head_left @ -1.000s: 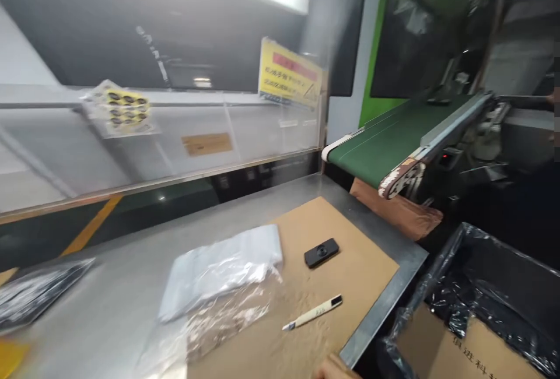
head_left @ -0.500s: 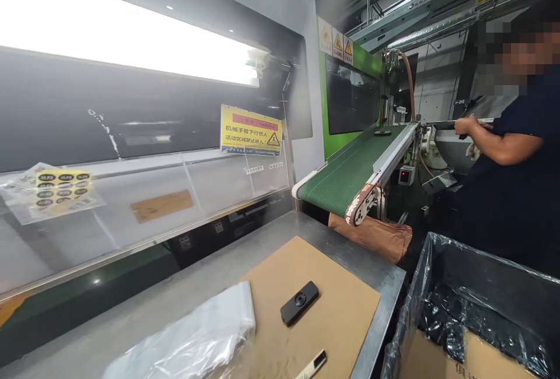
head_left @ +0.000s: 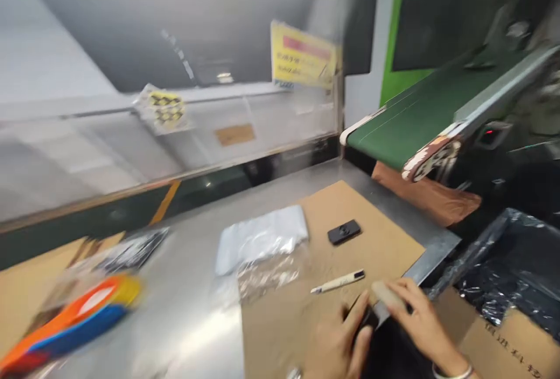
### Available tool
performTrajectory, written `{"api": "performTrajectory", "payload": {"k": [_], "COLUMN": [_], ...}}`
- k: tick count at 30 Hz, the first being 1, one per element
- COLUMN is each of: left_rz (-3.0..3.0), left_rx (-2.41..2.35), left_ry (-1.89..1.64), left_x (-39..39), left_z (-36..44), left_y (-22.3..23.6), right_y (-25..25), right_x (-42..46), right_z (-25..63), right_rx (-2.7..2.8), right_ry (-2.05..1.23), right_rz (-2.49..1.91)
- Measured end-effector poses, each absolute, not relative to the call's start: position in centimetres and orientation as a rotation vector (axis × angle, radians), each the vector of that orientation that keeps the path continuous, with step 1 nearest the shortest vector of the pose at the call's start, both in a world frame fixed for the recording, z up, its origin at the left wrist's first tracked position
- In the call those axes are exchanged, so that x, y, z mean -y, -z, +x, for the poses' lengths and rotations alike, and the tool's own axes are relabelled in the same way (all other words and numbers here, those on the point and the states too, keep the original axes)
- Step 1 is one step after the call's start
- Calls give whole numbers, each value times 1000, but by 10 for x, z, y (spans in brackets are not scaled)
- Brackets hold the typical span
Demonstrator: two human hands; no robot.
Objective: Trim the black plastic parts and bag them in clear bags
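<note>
Low in the head view, my left hand [head_left: 336, 341] is closed around a dark part [head_left: 368, 318], mostly hidden by the fingers and blurred. Just right of it, my right hand [head_left: 417, 318] grips a pale beige, rounded object [head_left: 387, 297] whose kind I cannot make out. Both hands are close together over the near right edge of the cardboard sheet [head_left: 284, 332]. Beyond them lies a pale marker pen [head_left: 339, 281] with a dark end. Farther back, a flat black oblong part [head_left: 344, 231] with a round centre rests on the cardboard.
Clear plastic bags [head_left: 266, 233] lie on the metal table [head_left: 188, 285]. An orange, blue and yellow tape dispenser [head_left: 83, 320] is at the left. A green conveyor belt [head_left: 406, 128] slopes at the back right. A plastic-lined bin [head_left: 503, 239] stands at the right.
The view has swung down and to the left. Both my hands have come into sight with objects in them. The tape dispenser now shows, and the other person has left the view.
</note>
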State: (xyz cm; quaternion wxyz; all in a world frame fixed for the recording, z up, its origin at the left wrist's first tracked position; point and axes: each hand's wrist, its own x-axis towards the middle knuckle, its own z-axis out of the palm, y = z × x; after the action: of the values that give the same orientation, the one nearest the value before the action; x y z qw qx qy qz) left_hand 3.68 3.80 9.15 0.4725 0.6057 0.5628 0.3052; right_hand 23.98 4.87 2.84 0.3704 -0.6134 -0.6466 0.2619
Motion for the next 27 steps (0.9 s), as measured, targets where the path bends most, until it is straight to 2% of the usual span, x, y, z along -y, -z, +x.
{"api": "performTrajectory", "payload": {"k": [2,5,9,13,17,20,24,27], "left_rz": [2189,2617,2725,2622,2298,1716,608,261], "left_rx": [-1304,-1365,-1374,-1360,-1372,-1294,-883,-664], "left_ry": [-569,-500,-534,-592,-652,-908,-1025,-1011], "left_x": [-44,-50,-48,-52,-55,-50,-36,-23], "left_z": [35,35,33,24,13,9,14,20], "left_y": [-86,-75,-60,-52,-53,-46,-8,19], "right_y": [-11,12,26,18,3,-3,-11,-21], "right_x": [-53,-54,-53,-58,-62,-59,-52,-45], "right_z": [249,257,257,240,217,202,188,180], "right_rx": [1534,1465,1380,1184,1067,1146,1512,1806], "right_ry": [-581,-583,-621,-776,-1002,-1070,-980,-829], "right_rz": [-1640,-1699,-1698,-1582,-1437,-1350,-1266,-1218]}}
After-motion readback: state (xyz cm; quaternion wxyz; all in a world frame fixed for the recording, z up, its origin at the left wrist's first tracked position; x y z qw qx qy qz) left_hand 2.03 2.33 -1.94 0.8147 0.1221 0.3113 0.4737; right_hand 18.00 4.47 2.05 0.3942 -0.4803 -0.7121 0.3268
